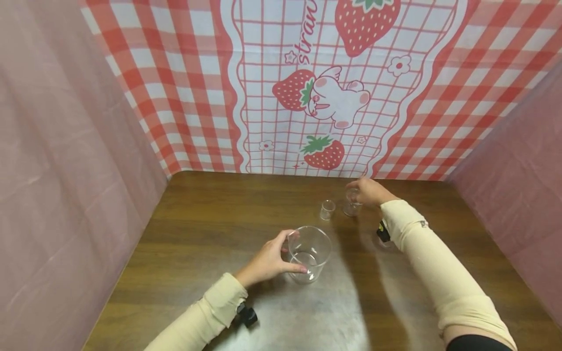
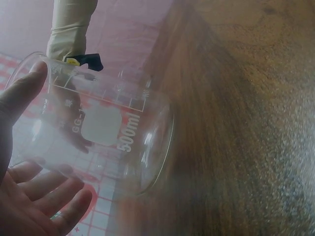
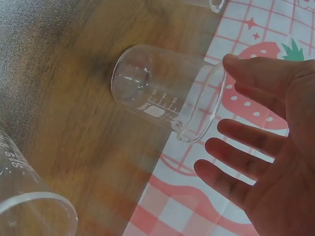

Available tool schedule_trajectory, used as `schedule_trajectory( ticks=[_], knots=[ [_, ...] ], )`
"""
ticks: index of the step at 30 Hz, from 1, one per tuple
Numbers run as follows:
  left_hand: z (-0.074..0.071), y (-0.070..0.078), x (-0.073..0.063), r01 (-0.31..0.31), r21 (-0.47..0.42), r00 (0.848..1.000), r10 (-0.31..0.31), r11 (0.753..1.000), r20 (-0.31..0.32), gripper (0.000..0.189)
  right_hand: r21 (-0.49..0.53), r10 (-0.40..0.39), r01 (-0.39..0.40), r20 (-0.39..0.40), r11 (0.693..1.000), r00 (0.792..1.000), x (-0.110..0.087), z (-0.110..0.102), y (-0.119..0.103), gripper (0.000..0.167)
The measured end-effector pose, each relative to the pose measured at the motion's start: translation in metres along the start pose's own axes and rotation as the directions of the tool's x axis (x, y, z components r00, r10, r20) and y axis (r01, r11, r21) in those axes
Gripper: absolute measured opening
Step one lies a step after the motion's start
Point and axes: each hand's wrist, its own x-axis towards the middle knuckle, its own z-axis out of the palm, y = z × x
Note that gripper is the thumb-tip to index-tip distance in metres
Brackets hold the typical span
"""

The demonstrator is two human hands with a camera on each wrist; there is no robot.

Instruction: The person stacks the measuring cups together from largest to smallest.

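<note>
My left hand (image 1: pixel 268 258) holds a large clear glass beaker (image 1: pixel 319 246) marked 500ml, thumb on the near side and fingers on the far side. In the left wrist view, the thumb lies by the beaker's rim, and several fingertips show along the opposite wall. Farther back and to the right, my right hand (image 1: pixel 371 192) is at the rim of a smaller beaker (image 3: pixel 157 88), which stands upright on the table. Its thumb tip meets the rim in the right wrist view, while the other fingers are spread and extended beside it.
A tiny beaker (image 1: pixel 327 210) stands left of the one at my right hand. Another glass vessel (image 1: pixel 385 242) is partly hidden under my right wrist. The wooden table (image 1: pixel 210 209) ends at a strawberry-print cloth (image 1: pixel 281 122) behind, with pink curtains (image 1: pixel 66 170) on both sides.
</note>
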Motion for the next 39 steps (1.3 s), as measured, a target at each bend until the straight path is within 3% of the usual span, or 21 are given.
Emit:
schedule_trajectory(
  ticks=[8, 14, 23, 29, 33, 39],
  knots=[
    [0.0, 0.0, 0.0, 0.0, 0.009, 1.0, 0.0, 1.0, 0.004, 0.085, 0.024, -0.003, 0.002, 0.039, 1.0, 0.999, 0.001, 0.002, 0.003, 0.043],
    [-0.001, 0.001, -0.001, -0.005, 0.018, 1.0, 0.005, 1.0, 0.004, 0.085, -0.012, -0.016, 0.016, 0.019, 1.0, 1.0, 0.001, 0.003, 0.005, 0.038],
    [-0.001, 0.0, -0.001, -0.004, 0.024, 1.0, 0.004, 1.0, 0.009, 0.086, -0.053, 0.051, -0.05, 0.003, 0.997, 0.999, -0.002, 0.0, 0.004, 0.035],
    [-0.001, -0.002, 0.0, -0.008, 0.022, 1.0, 0.008, 1.0, 0.006, 0.085, -0.057, -0.042, 0.043, 0.011, 0.997, 0.999, -0.006, 0.0, 0.01, 0.054],
    [-0.001, -0.002, 0.0, -0.013, 0.021, 1.0, 0.013, 1.0, 0.009, 0.085, -0.05, -0.095, 0.096, 0.021, 0.994, 0.995, -0.01, 0.003, 0.012, 0.058],
    [-0.002, -0.001, -0.001, -0.011, 0.026, 1.0, 0.011, 1.0, 0.006, 0.085, -0.053, -0.108, 0.109, 0.026, 0.993, 0.994, -0.011, 0.005, 0.011, 0.063]
  ],
)
